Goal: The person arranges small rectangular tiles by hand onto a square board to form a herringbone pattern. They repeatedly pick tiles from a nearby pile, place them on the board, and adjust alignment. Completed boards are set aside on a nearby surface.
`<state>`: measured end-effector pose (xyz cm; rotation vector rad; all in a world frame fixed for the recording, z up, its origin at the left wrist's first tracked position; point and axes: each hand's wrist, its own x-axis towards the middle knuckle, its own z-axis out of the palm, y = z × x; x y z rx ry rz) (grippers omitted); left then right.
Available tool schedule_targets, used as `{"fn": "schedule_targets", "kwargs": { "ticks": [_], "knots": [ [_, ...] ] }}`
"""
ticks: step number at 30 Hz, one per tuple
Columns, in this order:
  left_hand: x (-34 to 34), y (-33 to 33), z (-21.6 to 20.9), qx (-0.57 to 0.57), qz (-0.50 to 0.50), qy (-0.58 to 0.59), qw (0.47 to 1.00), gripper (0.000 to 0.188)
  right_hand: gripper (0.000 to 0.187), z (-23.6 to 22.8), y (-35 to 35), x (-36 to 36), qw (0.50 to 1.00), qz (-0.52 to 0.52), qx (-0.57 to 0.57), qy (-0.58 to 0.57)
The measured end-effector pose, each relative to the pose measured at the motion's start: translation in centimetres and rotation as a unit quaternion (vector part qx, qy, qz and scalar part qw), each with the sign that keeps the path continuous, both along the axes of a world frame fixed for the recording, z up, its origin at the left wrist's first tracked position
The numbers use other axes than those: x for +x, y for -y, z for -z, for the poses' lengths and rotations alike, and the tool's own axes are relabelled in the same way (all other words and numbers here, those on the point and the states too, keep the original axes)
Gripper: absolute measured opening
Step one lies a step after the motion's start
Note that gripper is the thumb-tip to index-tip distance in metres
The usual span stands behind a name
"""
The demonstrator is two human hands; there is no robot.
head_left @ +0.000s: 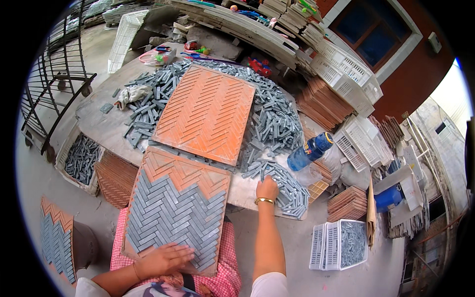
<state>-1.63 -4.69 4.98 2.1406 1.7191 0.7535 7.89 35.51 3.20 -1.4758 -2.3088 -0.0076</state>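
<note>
The work in hand, judged from its present state, is the filling of an orange grooved tray with gray strips in a zigzag pattern. The lap tray (193, 173) rests tilted across the person's thighs, its upper end beside the table edge. Laid strips (173, 213) cover its middle and most of its lower part in close rows; no missing piece is evident within the visible field. A bare orange band runs along the top with a stepped border, reaching lower toward the right side. I judge the tray well past half filled, with that upper band outstanding. Part of the lower edge is hidden by the hand and cannot be checked.

The left hand (166, 258) lies flat on the lower part of the tray, fingers extended, grasping nothing visible. The right hand (267, 189) is at the loose strips (292, 190) on the near right of the table (106, 133), fingers bent downward; whether they pinch a strip I cannot tell.

An empty tray (208, 114) lies on the main heap (274, 119), all its visible grooves unfilled. At lower left, another tray (54, 210) is partly filled, its top band likewise bare.
</note>
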Motion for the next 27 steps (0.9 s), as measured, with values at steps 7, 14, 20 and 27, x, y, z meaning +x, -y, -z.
{"fn": "schedule_targets", "kwargs": {
  "ticks": [7, 14, 20, 27],
  "knots": [
    [-2.6, 3.9, 0.3, 0.064, -0.191, 0.094, 0.975, 0.047, 0.019, -0.8, 11.3, 3.8, 0.881, -0.168, -0.335, -0.29],
    [-4.9, 6.2, 0.4, 0.092, -0.284, 0.08, 0.951, 0.044, 0.018, -2.0, 27.0, 7.7, 0.845, -0.315, -0.416, -0.116],
    [-4.8, 6.6, 0.6, 0.117, -0.296, 0.085, 0.944, 0.041, 0.017, -1.9, 27.5, 7.4, 0.854, -0.439, -0.274, -0.058],
    [-4.5, 7.9, 0.7, 0.115, -0.319, 0.105, 0.935, 0.037, 0.012, -1.4, 27.4, 4.1, 0.827, -0.496, -0.265, -0.004]
  ]
}}
